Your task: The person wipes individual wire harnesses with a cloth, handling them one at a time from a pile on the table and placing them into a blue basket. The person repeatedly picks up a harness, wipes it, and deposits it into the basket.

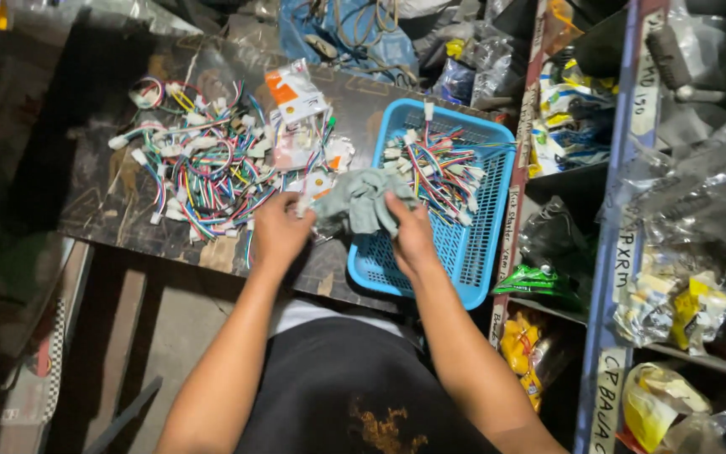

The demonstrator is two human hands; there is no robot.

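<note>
I am gripping a crumpled grey cloth [361, 202] with my right hand [413, 235] over the near edge of the blue basket [472, 261] of wire connectors [443, 168]. My left hand [279, 229] is pinching its other end, beside the heap of coloured wire harnesses [203, 164] on the dark table [102, 206].

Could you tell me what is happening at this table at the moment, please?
A person is working with both bare hands at a dark table. The left hand and the right hand both grip a crumpled grey cloth, held at the near left edge of a blue plastic basket. The basket holds some multicoloured wire connectors. A much larger pile of similar wires lies loose on the table to the left, with small plastic packets beside it.
</note>
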